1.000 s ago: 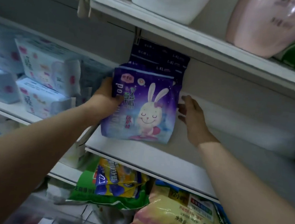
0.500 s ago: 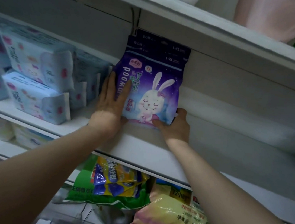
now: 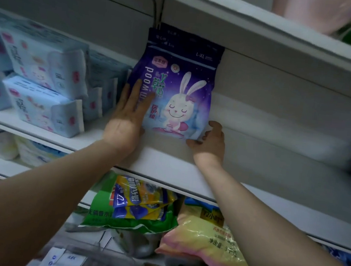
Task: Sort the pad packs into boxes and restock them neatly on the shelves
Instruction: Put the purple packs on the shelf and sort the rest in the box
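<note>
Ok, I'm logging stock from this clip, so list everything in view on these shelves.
purple rabbit packs: a stack, front one clear, at least two behind; purple; upright on middle shelf.
pale blue pad packs: several; pale blue with pink marks; left on the same shelf.
white shelf: one; white; middle level.
green bag: one; green; lower level.
yellow-blue pouches: a few; on the green bag.
yellow-pink bag: one; lower level, right.
pink container: one; top shelf.
left hand: flat on the front pack.
right hand: at the pack's lower right corner.
</note>
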Motion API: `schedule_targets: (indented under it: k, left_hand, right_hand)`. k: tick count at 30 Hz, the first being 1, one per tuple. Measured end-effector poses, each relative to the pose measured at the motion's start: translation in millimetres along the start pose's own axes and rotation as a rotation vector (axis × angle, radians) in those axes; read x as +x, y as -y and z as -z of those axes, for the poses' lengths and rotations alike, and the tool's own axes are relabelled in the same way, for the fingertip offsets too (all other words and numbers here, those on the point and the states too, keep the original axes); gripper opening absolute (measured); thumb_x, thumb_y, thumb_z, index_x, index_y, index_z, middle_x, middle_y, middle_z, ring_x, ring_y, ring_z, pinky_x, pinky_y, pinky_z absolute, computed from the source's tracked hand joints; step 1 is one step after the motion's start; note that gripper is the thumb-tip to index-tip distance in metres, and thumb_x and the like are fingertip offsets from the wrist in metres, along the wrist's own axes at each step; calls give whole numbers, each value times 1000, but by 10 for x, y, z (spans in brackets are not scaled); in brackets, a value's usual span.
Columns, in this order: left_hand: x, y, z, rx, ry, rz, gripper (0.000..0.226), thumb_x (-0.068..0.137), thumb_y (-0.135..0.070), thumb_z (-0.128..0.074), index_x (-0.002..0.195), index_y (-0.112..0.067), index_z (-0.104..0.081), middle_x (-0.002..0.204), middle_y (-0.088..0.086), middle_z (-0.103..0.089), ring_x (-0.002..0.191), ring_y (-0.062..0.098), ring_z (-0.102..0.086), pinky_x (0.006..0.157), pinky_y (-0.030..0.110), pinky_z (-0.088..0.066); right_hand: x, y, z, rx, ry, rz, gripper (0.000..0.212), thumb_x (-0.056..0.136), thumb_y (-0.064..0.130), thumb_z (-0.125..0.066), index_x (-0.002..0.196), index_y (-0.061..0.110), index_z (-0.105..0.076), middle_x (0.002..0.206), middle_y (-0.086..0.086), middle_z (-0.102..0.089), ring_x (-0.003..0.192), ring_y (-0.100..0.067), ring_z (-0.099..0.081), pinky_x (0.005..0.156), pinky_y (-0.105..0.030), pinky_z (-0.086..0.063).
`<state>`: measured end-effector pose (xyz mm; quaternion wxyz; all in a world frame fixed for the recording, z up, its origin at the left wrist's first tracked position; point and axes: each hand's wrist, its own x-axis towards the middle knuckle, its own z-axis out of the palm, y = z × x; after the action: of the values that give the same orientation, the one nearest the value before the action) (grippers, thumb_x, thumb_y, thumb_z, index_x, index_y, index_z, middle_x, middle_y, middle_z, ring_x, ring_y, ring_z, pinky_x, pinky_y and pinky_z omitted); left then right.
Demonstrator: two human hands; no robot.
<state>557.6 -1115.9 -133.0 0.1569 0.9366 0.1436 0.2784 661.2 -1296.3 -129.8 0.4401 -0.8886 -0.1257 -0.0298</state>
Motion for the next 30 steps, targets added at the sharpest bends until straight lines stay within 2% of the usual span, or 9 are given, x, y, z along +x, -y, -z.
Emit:
schedule_targets:
  k: [3,6,10,14,17,20,23,26,30]
  left_hand:
    - [-130,-130,54,7,6,-49,85,81,-3,-72,152,-20,-28,163,6,-3,150,32,-2,117,42,-19]
    - [-315,-336,78,-43,-17,-116,70,79,-6,-74,142,-13,-45,157,14,-28,143,36,-27,115,40,-26]
    - [-687,-728,90,-133,-58,-231,43,77,-8,-76,118,-10,-64,122,14,-61,106,37,-59,92,32,-36]
    - [-1066,-1111,141,-239,41,-269,32,82,-13,-68,114,-12,-66,110,11,-63,94,33,-62,84,36,-51]
    - [-1411,-1302,105,-280,147,-279,31,81,-14,-65,112,-11,-68,107,12,-64,92,31,-64,82,35,-50]
    - [-1825,-1359,-107,-288,282,-291,30,83,-16,-67,112,-11,-67,107,12,-63,94,30,-63,82,34,-47]
    - [-2277,-1368,-401,-345,450,-267,29,84,-17,-66,112,-11,-68,108,12,-63,93,29,-64,80,35,-51]
    - [-2685,-1356,-699,-329,601,-208,31,83,-15,-69,113,-9,-68,111,14,-64,95,34,-64,79,36,-51]
    - [-3135,-1284,-1067,-245,830,-45,40,85,-17,-71,124,-9,-63,123,16,-59,107,37,-60,91,37,-46]
  right_hand:
    - [-152,-75,119,-26,0,-15,65,80,9,-75,137,18,-44,124,-9,-56,93,-19,-57,86,-25,-45]
    - [-383,-162,262,-17,-42,37,53,81,6,-71,129,18,-51,112,-8,-59,92,-21,-59,90,-33,-49]
    - [-780,-315,528,-49,-54,114,41,85,6,-64,124,18,-56,102,-5,-61,88,-24,-61,85,-35,-50]
    - [-1263,-563,805,-77,-87,206,36,84,6,-63,119,15,-59,93,-3,-60,79,-23,-61,79,-41,-52]
    - [-1695,-831,992,-92,-79,196,34,83,5,-61,115,17,-60,91,-2,-59,80,-23,-59,76,-42,-52]
    - [-2129,-1231,1105,-124,-57,163,32,85,4,-61,115,17,-61,92,0,-57,77,-16,-56,72,-36,-50]
    - [-2496,-1693,1129,-150,38,39,29,89,6,-59,116,17,-59,93,0,-55,77,-16,-55,69,-37,-50]
    - [-2813,-2120,1079,-172,128,-89,29,88,6,-61,116,16,-60,98,-3,-59,81,-17,-58,75,-39,-51]
    - [-3146,-2561,977,-230,253,-306,33,91,12,-62,123,18,-58,118,-5,-60,105,-23,-60,87,-35,-49]
